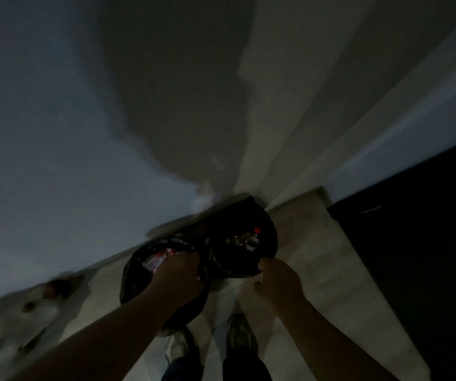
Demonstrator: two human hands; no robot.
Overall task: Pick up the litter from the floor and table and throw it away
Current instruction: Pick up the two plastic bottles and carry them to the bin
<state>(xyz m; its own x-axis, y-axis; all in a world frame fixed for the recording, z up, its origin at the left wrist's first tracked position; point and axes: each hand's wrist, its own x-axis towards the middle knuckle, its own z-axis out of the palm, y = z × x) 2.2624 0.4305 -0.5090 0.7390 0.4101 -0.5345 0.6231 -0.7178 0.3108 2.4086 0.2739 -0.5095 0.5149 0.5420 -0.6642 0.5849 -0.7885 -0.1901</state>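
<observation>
Beside the wall, the left hand [177,273] grips a black bag [136,270] holding wrappers [158,258]; whether the right hand [279,281] grips the bin [269,243] is unclear; disposal looks nearly done

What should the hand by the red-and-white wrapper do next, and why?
Probably let go and pull back. The left hand reaches into the mouth of the open black bag, right at the red-and-white wrapper, so the litter already looks to be inside. It is too dark to see the grip clearly.
</observation>
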